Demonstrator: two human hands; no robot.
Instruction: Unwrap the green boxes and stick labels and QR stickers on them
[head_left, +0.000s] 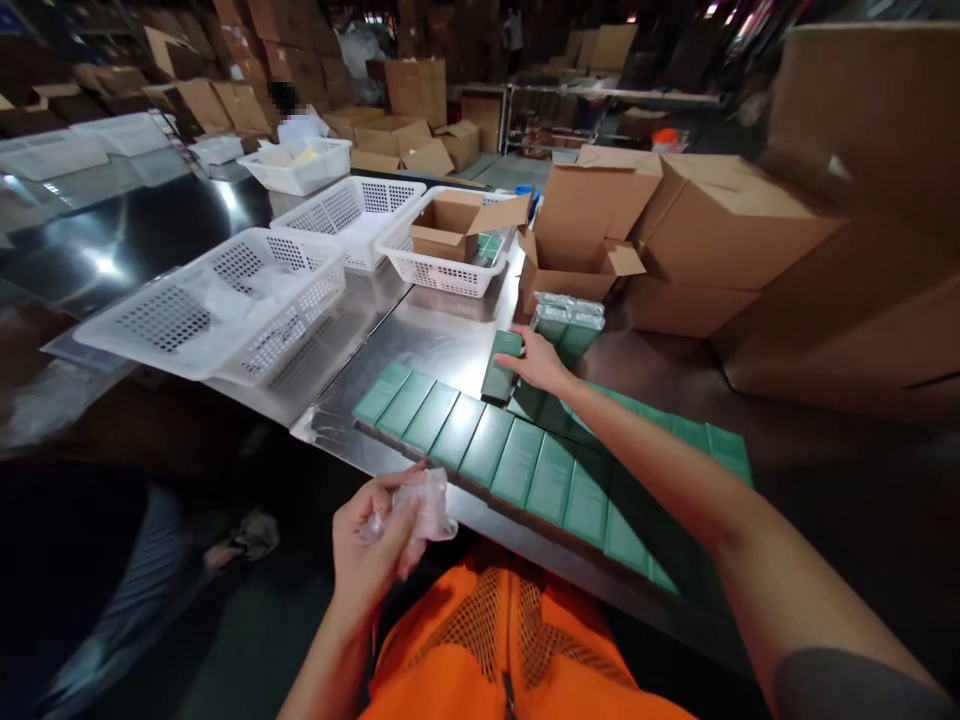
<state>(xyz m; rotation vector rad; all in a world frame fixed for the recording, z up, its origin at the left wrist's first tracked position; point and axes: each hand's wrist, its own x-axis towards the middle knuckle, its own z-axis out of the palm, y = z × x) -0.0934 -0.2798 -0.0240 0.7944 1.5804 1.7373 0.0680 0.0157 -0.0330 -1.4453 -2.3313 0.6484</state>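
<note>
The right arm is stretched forward and to the left across the steel table (420, 345), and the right hand (541, 362) is laid palm-down with its fingers closed on the far end of a single green box (501, 366), which is pinched between thumb and fingers and stands raised above the flat ones. The left hand (373, 545) is held close to the body, just off the near table edge above an orange mesh vest (502, 640), with the wrist bent and the fingertips pressed together around a crumpled piece of clear plastic wrap (429, 503). The held box is seen as a slim, dark green carton with a matte face, tilted slightly; any print on it is too small to be read. It is located at the far end of a row of like green boxes (517, 465) laid flat side by side along the near edge of the table, touching one another. Just behind the right hand, a shrink-wrapped bundle of green boxes (568, 322) is stood on the table. Further back, an open cardboard carton (581, 262) and white perforated plastic baskets (225, 300) are set, one basket (450, 270) with a small open carton inside.
</note>
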